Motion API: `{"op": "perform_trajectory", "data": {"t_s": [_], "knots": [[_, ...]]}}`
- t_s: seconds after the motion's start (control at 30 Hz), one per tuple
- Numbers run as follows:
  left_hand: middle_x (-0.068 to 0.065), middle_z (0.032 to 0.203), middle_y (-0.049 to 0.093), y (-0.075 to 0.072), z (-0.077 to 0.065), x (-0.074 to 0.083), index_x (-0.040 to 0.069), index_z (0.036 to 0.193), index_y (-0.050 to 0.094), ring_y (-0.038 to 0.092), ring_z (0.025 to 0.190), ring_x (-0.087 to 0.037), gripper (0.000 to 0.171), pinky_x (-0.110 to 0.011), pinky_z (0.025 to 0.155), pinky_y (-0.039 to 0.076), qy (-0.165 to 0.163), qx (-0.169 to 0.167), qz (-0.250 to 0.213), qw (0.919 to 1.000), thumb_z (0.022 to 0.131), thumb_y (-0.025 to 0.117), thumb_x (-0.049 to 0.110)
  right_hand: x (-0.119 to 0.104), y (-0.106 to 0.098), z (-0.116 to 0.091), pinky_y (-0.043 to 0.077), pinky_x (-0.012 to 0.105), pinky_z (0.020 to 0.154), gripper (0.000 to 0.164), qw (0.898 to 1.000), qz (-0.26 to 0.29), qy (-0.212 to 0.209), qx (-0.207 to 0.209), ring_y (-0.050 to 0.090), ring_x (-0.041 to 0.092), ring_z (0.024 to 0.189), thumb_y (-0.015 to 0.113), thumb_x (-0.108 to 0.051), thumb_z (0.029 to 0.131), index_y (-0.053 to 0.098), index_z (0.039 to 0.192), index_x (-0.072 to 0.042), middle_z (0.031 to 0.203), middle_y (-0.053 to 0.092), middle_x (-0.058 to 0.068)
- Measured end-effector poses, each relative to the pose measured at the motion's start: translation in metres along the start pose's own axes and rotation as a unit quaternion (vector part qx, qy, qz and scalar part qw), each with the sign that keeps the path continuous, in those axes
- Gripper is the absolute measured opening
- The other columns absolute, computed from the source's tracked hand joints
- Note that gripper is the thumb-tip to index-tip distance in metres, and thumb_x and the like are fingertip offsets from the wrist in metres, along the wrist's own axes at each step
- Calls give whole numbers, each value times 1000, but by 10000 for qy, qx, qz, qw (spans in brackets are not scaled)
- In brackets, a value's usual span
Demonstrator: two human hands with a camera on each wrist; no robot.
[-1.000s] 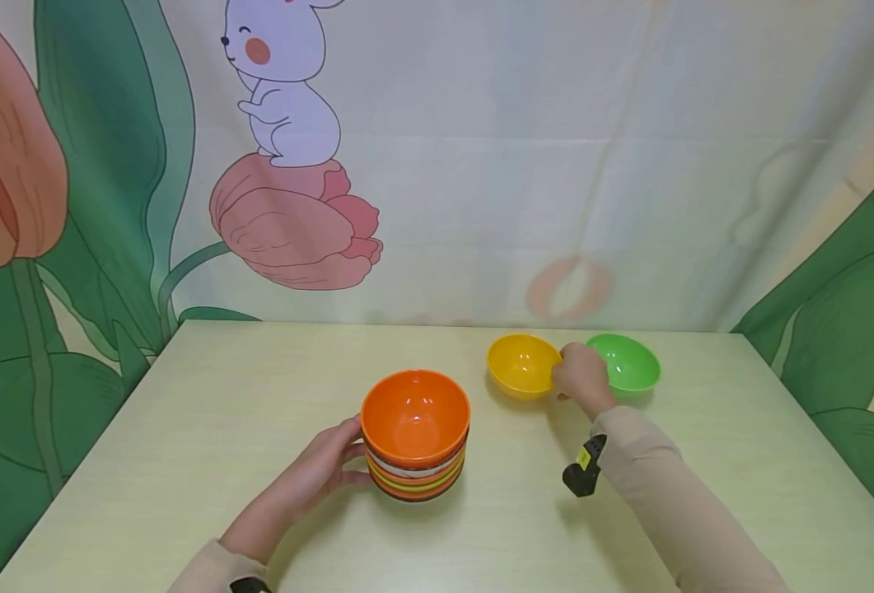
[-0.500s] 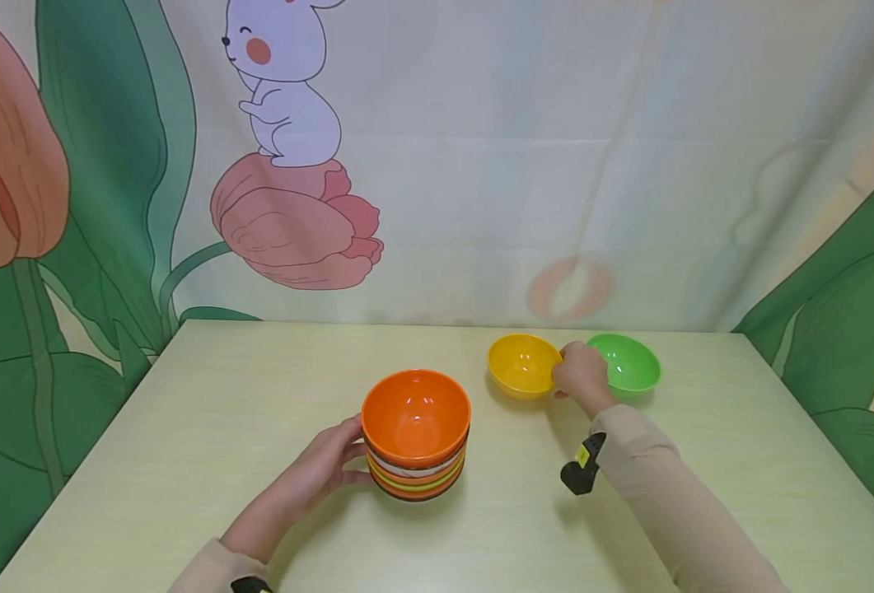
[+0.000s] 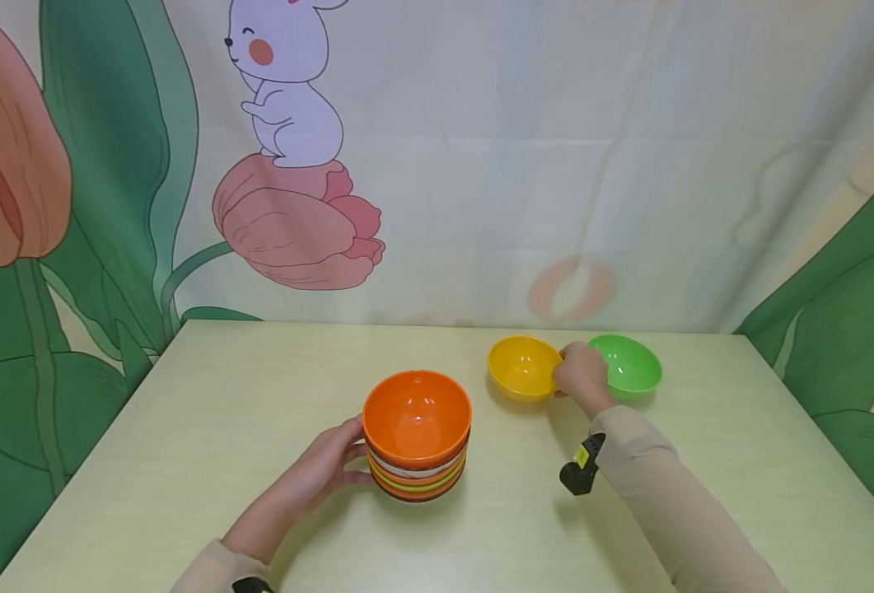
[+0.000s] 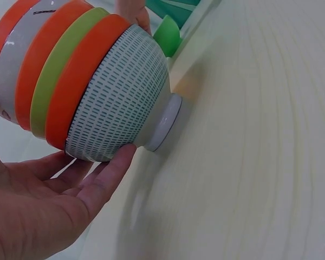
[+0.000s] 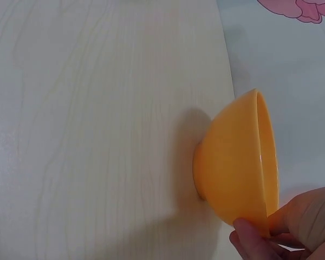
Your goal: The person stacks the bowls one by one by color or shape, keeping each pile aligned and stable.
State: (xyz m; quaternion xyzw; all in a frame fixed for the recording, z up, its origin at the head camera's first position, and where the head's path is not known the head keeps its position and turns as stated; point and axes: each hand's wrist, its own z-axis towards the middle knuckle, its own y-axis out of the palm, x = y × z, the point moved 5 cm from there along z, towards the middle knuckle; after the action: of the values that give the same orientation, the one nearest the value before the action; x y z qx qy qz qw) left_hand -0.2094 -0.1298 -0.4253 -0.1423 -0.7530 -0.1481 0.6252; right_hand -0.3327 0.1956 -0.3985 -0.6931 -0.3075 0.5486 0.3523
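Observation:
A stack of several nested bowls (image 3: 418, 420) stands mid-table, with a glossy orange bowl on top. Below it the left wrist view shows grey, orange and lime rims, and a teal-dashed bowl (image 4: 119, 92) at the bottom. My left hand (image 3: 325, 461) holds the stack from its left side, fingers round the lower bowls. Farther back on the right, my right hand (image 3: 583, 375) pinches the near right rim of a yellow bowl (image 3: 521, 367) between thumb and fingers. In the right wrist view, the yellow bowl (image 5: 233, 162) is upright, its foot at the tabletop; contact is hard to judge.
A green bowl (image 3: 632, 366) sits just right of my right hand, partly hidden by it. The pale wooden table (image 3: 222, 412) ends at a printed curtain (image 3: 451, 165) behind the bowls. A small black device (image 3: 583, 468) hangs at my right cuff.

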Motion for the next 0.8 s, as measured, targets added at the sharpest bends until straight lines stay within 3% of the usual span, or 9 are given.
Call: {"op": "perform_trajectory", "data": {"t_s": [0.33,0.8], "knots": [[-17,140,38,0,0,0,7,140,36,45,122,-30,72,-46,86,51,-8,37,26,10000,92,35,60,-1,0,0,53,22,52,37,10000,50,30,-25,67,22,65,49,4,83,55,119,9,112,59,27],[-16,139,39,2,-1,2,8,139,38,46,121,-29,72,-45,86,51,-35,125,-12,9999,90,37,61,-5,-2,0,52,21,48,37,9996,15,-256,72,65,17,56,48,5,82,56,118,9,113,60,28]]}}
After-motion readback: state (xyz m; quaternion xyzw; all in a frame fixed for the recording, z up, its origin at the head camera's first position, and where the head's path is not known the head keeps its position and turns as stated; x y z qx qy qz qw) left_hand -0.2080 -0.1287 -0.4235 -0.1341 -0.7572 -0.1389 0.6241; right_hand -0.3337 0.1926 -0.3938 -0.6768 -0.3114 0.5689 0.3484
